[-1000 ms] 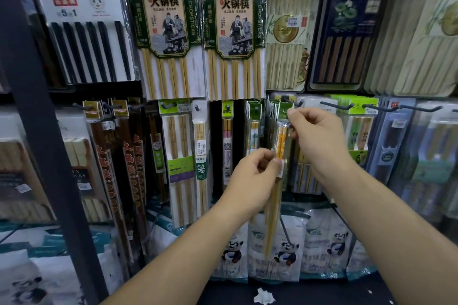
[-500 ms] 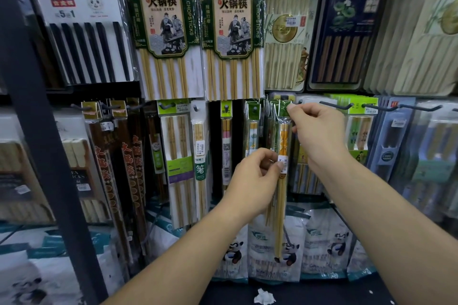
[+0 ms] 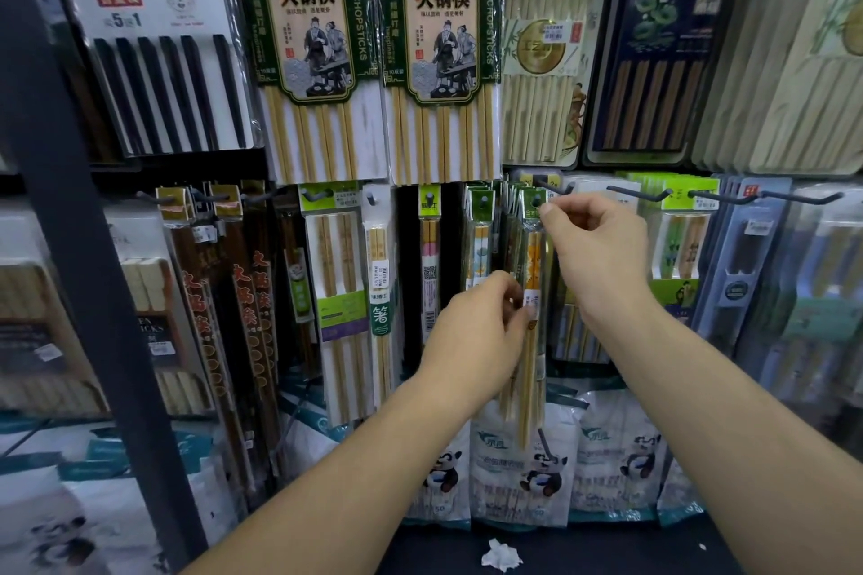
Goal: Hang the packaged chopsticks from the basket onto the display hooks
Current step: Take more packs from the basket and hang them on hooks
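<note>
Hanging step in hand. Right hand [image 3: 595, 247] pinches the green header of the chopstick pack [image 3: 533, 261], fingers [image 3: 553, 214] clamped on it just below a display hook [image 3: 553, 188]. Left hand [image 3: 474, 334] pinches the pack mid-length and holds it upright in front of the packs already hung. Whether the header hole is over the hook tip, cannot tell. Next move likely calls for seating the hole and sliding the pack back. Basket not in view.

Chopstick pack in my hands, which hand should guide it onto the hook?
Right, probably. The right hand pinches the green header of the pack, just below the hook; the left hand only grips the pack at its middle.
</note>
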The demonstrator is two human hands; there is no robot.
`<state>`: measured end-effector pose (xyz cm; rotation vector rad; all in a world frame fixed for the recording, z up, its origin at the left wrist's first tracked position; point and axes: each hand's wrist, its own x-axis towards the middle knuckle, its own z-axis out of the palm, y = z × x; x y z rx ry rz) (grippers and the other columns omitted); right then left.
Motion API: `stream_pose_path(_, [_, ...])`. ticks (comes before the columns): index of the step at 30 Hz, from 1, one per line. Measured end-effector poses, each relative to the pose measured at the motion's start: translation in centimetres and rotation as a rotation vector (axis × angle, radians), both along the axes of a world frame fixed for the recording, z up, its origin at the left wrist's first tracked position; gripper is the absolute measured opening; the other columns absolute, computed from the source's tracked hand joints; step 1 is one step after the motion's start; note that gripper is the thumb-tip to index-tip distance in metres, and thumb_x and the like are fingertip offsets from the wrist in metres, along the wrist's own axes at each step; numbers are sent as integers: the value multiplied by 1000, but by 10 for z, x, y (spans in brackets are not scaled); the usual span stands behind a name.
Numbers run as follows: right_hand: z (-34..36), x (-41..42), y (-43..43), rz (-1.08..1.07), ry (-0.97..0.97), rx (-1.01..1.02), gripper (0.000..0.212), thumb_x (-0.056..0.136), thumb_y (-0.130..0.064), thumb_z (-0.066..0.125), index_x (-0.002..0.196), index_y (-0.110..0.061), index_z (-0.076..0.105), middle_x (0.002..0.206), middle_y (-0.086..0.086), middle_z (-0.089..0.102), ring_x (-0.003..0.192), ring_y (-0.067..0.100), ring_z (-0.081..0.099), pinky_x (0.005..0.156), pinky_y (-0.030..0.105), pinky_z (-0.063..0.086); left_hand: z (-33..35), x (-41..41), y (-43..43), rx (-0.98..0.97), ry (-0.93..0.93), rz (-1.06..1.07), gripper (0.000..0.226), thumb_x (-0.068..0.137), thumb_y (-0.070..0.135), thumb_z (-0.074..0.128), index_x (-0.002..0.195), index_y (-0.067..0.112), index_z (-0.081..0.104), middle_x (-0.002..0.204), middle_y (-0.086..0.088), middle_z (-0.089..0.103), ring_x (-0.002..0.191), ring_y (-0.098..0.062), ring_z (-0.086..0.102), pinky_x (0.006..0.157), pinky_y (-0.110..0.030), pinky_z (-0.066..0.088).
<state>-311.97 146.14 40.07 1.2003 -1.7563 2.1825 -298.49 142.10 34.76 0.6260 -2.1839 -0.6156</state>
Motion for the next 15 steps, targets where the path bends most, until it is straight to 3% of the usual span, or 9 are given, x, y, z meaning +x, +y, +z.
stream_pose_path(2, [-9, 0, 3, 16, 1, -13, 4, 91, -22, 73, 93, -25, 70, 79, -11, 67, 68, -10, 59, 63, 6, 45, 3, 3, 1, -225, -98, 91, 16, 105, 40, 49, 101, 24, 53, 88, 6, 57, 76, -17, 58, 62, -37, 50])
stream_pose_path(5, [-26, -2, 6, 85, -2, 46, 14, 97, -27, 66, 111, -23, 64, 99, -13, 65, 81, -15, 59, 70, 5, 44, 4, -1, 8, -221, -106, 125, 27, 107, 45, 37, 107, 22, 50, 94, 1, 60, 78, -21, 60, 64, -40, 51])
stream_pose_path(7, [-38, -2, 6, 200, -10, 141, 32, 104, -32, 54, 136, -28, 55, 125, -21, 58, 103, -18, 54, 83, 5, 40, 1, -9, 12, -60, -71, 104, 37, 108, 49, 33, 121, 19, 51, 102, -4, 67, 87, -25, 65, 77, -44, 56])
stream_pose_path(8, [-44, -3, 6, 258, -20, 188, 42, 106, -36, 49, 148, -30, 46, 136, -24, 49, 118, -14, 48, 92, 8, 36, 0, -14, 12, 57, -59, 90, 47, 107, 52, 31, 136, 17, 47, 117, -8, 68, 102, -27, 66, 89, -44, 55])
stream_pose_path(10, [-56, -4, 4, 360, -47, 257, 53, 107, -48, 39, 158, -36, 29, 146, -27, 32, 136, -7, 31, 98, 10, 28, -2, -27, 8, 299, -16, 50, 69, 106, 60, 27, 160, 18, 23, 155, -10, 48, 140, -28, 47, 114, -41, 38])
stream_pose_path(11, [-62, -4, 2, 406, -62, 280, 57, 104, -55, 34, 159, -38, 25, 148, -28, 29, 137, -9, 29, 96, 7, 28, -3, -33, 7, 406, 37, 18, 74, 104, 63, 25, 163, 20, 14, 165, -7, 35, 150, -25, 34, 119, -39, 28])
stream_pose_path(13, [-70, -5, -3, 468, -106, 310, 63, 102, -61, 28, 159, -36, 24, 151, -28, 33, 131, -19, 36, 92, 1, 32, -4, -46, 2, 609, 209, -66, 73, 104, 66, 23, 165, 28, 10, 169, 1, 24, 153, -13, 24, 120, -34, 18])
stream_pose_path(15, [-76, -6, -9, 493, -159, 322, 62, 104, -60, 24, 160, -33, 27, 152, -25, 37, 123, -26, 38, 95, 1, 34, -6, -56, -2, 744, 350, -141, 70, 104, 65, 26, 164, 33, 11, 168, 8, 25, 140, 1, 25, 113, -24, 19])
